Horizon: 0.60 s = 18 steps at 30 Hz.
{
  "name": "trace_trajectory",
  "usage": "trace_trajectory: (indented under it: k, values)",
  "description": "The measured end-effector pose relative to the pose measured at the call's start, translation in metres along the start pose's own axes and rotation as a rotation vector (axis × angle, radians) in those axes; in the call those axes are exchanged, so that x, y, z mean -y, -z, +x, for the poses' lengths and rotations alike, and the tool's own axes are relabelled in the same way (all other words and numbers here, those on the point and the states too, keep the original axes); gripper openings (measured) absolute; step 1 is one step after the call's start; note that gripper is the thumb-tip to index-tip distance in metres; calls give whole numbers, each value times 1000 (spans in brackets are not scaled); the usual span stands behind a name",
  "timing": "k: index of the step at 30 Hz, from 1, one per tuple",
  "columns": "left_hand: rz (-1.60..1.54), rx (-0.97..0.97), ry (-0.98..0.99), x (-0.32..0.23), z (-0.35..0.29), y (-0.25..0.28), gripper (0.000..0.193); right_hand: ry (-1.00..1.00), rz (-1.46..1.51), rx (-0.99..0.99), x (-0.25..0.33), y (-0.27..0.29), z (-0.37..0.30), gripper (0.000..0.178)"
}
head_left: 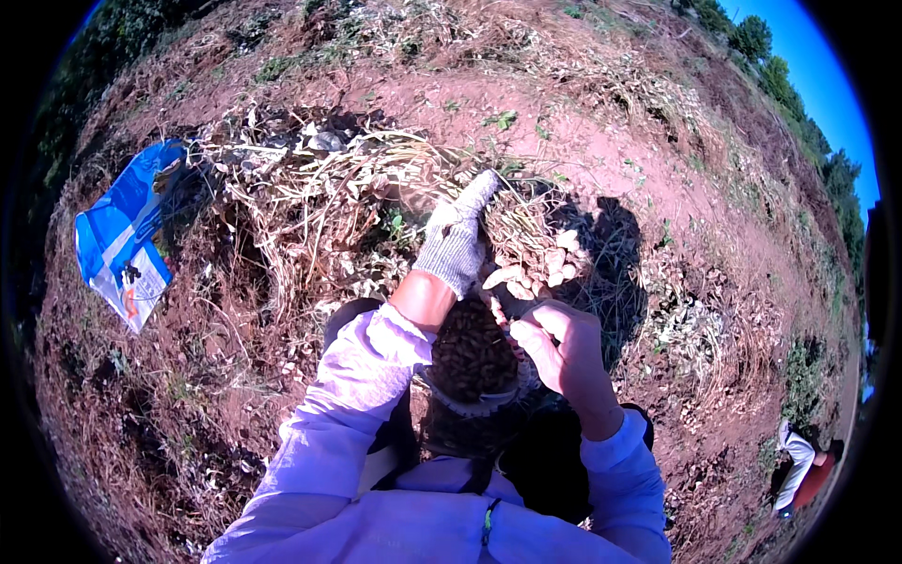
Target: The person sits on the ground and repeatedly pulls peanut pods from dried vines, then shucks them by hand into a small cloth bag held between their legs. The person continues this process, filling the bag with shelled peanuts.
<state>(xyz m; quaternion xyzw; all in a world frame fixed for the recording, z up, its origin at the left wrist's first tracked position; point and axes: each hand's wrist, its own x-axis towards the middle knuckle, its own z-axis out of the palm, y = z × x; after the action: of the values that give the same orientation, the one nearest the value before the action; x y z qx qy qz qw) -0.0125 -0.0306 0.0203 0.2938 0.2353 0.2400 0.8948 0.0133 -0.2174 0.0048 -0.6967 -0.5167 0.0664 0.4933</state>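
My left hand (453,240), in a pale knitted glove, is closed around the dry stems of a peanut plant (521,226). A cluster of pale peanuts (554,263) hangs at the plant's root end, just right of the glove. My bare right hand (562,348) is closed in a pinch below the cluster, beside the container's right rim. What its fingers hold, if anything, is hidden. Between my forearms stands a round container (489,404) with many dark-looking peanuts (470,352) in its shadowed inside.
Heaped dried peanut plants (301,207) lie to the left and ahead. A blue and white sack (127,226) rests at far left. Reddish soil (601,132) stretches ahead and right. At the lower right edge is a white and red shape (803,470), possibly a person.
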Motion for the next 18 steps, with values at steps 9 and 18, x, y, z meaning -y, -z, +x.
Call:
trace_trajectory:
  k: [9, 18]
  values:
    - [-378, 178, 29, 19, 39, 30, 34, -396, 1139, -218, -69, -29, 15, 31]
    - [-380, 106, -17, 9, 19, 11, 20, -521, 1368, -14, -63, -39, 33, 36]
